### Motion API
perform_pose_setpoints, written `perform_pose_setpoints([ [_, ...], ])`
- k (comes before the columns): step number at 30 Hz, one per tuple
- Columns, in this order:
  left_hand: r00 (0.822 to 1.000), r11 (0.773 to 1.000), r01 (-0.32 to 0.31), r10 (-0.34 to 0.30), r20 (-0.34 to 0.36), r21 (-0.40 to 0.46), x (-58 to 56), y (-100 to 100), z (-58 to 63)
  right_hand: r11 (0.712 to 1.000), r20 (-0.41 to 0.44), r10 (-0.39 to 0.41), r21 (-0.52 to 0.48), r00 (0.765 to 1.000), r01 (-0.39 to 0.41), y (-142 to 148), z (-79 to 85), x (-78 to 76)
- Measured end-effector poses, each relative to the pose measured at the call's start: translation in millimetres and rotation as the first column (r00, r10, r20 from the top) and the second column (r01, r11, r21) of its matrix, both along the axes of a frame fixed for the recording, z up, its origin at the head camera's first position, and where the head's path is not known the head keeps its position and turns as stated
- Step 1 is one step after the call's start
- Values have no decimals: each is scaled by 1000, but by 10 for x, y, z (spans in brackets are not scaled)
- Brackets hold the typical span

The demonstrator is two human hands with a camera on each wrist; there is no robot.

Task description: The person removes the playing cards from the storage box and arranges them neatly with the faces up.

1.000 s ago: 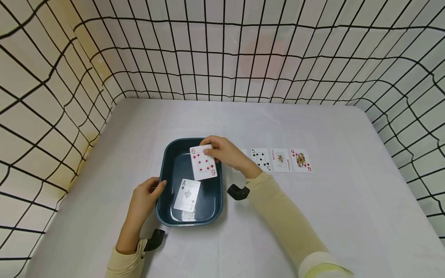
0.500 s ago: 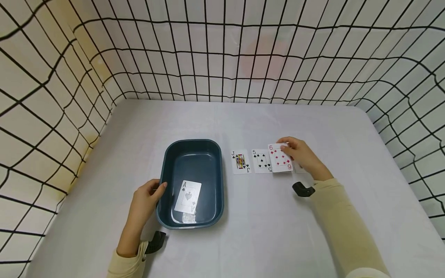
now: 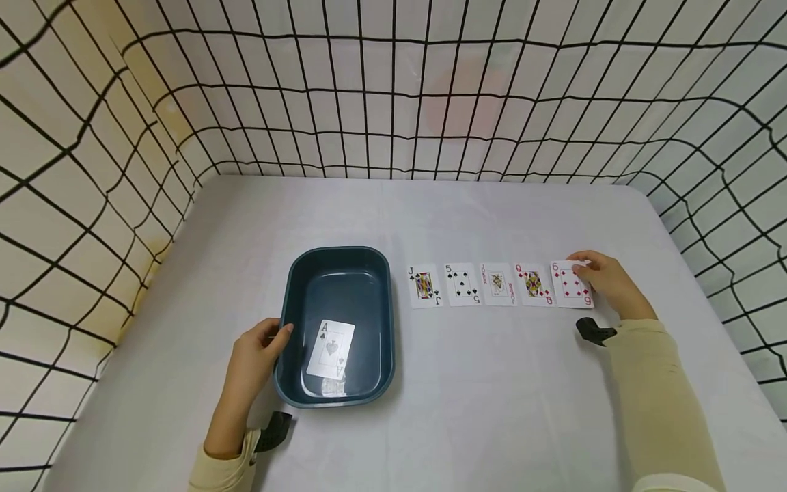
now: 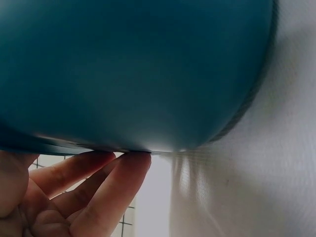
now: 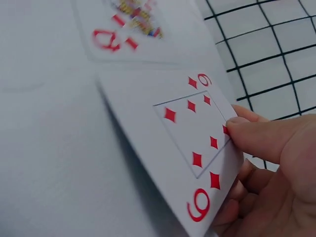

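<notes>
My right hand [image 3: 605, 279] pinches the six of diamonds [image 3: 572, 284] between thumb and fingers at the right end of a row of cards. In the right wrist view this playing card [image 5: 187, 143] tilts, one edge raised over the white cloth with a shadow under it. Left of it lies the queen of diamonds [image 3: 532, 284], face up. My left hand [image 3: 253, 357] grips the left rim of a dark blue tub [image 3: 384, 328], thumb over the rim; in the left wrist view its fingers [image 4: 111, 197] touch the tub's outer wall. Inside the tub lies an ace of spades [image 3: 332, 348].
The row continues leftward with a joker [image 3: 497, 284], a five of spades [image 3: 462, 284] and a jack of clubs [image 3: 425, 285], all face up. Black netting [image 3: 393, 96] surrounds the white-covered table [image 3: 479, 410] at the back and sides.
My right hand has carried the six of diamonds rightward from over the tub, past the row, to beside the queen. My left hand has stayed at the tub's rim.
</notes>
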State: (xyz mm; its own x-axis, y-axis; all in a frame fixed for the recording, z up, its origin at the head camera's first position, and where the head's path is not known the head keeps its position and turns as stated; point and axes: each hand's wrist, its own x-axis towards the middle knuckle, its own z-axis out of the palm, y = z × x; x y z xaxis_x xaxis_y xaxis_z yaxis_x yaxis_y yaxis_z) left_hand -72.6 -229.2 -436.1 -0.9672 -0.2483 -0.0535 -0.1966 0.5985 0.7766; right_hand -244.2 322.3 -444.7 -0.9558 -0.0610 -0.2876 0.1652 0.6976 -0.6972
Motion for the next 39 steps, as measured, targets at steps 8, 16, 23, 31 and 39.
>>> perform_pose_setpoints([
  [8, 1000, 1000, -7, 7, 30, 9, 10, -5, -17, 972, -158, 55, 234, 986, -16, -112, -51, 22],
  [16, 999, 999, 3, -4, -35, -36, -43, -146, -363, 968, -252, 37, 249, 967, 28, -206, -86, 40],
  [23, 999, 1000, 7, -6, -32, 3, -2, -34, -89, 964, -234, 43, 263, 971, 21, -233, -49, 37],
  [31, 1000, 1000, -3, 3, -13, -5, -3, -23, -66, 968, -204, 23, 249, 979, 29, -392, 84, 23],
  [39, 998, 999, 31, -32, -53, -23, -34, -101, -234, 978, -306, 138, 194, 942, -80, -892, 292, -32],
])
